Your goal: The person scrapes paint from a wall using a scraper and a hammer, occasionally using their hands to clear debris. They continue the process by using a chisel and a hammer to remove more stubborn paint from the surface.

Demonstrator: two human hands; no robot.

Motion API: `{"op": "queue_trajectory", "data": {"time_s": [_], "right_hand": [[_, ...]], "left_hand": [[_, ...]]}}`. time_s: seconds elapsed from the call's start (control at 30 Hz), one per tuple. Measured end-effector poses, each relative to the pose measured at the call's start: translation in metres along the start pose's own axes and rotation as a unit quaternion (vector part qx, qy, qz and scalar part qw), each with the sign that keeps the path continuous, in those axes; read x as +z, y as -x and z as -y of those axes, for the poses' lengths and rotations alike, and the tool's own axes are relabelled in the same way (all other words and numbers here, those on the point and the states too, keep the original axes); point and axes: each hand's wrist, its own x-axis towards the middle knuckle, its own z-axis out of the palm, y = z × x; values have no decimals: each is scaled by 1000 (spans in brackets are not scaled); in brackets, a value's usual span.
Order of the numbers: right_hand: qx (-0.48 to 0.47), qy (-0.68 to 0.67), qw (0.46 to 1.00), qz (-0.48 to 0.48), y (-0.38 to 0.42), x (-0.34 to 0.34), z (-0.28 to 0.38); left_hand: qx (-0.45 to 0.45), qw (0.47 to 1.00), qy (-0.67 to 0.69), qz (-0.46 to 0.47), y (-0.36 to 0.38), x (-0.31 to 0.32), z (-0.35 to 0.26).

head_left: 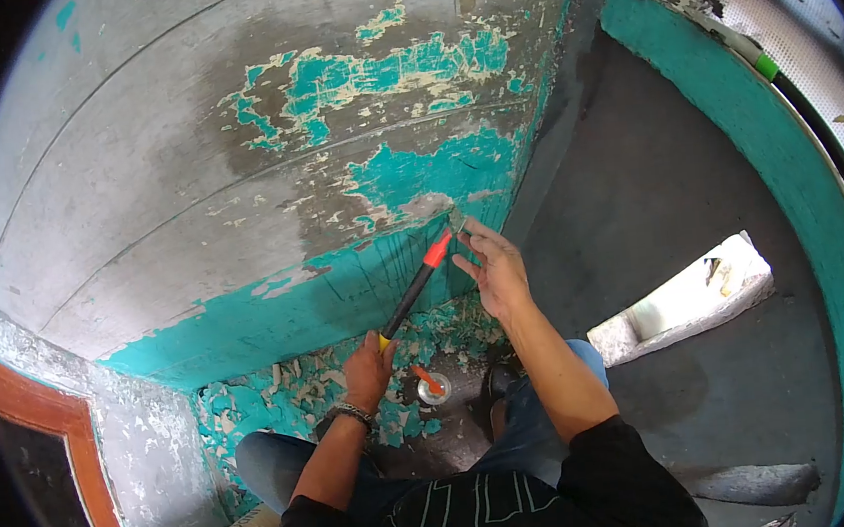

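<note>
Left hand: (367, 367) wrapped tight around the low end of the scraper (417, 286), at its yellow butt; a bracelet (353, 413) sits on the wrist just below.
Right hand: (491, 267) spread wide, fingers apart, holding nothing; it sits just right of the scraper's upper end, beside the wall (232, 160). Whether the fingertips touch the wall cannot be told.
Scraper place: between the two hands, its blade up by the right fingertips, at the wall's teal band.
Scraper axis: long axis slants from the left hand, low and left, up and rightward to the wall; black shaft, then an orange collar, then the small pale blade at the top, which points at the wall.
Wall: above and ahead of both hands, mostly bare grey with ragged teal patches; an unbroken teal band runs left from the blade.
Chips: (283, 391) loose teal flakes heaped on the floor below and around the left hand.
Cup: (433, 387) small round metal thing with something orange in it, just right of the left hand, on the floor among the chips.
Knees: in jeans, under both forearms.
Block: (691, 300) pale slab well to the right of the right hand.
In the way: nothing lies between blade and wall; the right hand crowds the blade's right side.
</note>
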Motion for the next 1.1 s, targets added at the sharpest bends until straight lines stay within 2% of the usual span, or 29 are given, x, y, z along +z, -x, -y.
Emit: {"op": "queue_trajectory", "data": {"time_s": [0.2,0.3,0.37,0.4,0.47,0.6,0.67,0.7,0.77,0.87,1.1], "right_hand": [[-37,7,999,4,20,-4,13],[-77,62,995,6,16,-20,18],[-193,197,957,-96,-5,-44,16],[-191,197,957,-96,-14,-57,19],[-293,457,833,-110,-26,-79,24],[-254,513,819,-50,-17,-76,29],[-301,611,732,30,-15,-75,25],[-298,611,732,29,-13,-73,24],[-318,691,647,56,-11,-67,22],[-275,733,620,59,-5,-60,23],[-278,770,572,57,-5,-64,20]], "left_hand": [[-11,1000,-24,15,1,1,0],[15,999,-46,21,5,3,3],[48,998,-44,-13,10,-2,2],[47,998,-44,-11,11,-4,2],[64,995,-72,-35,13,-12,1],[99,988,-106,-59,18,-24,3],[98,988,-107,-52,20,-29,4],[99,988,-107,-50,20,-32,4],[133,981,-120,-67,20,-36,3],[133,981,-120,-70,21,-35,4],[122,986,-92,-71,17,-40,0]]}}
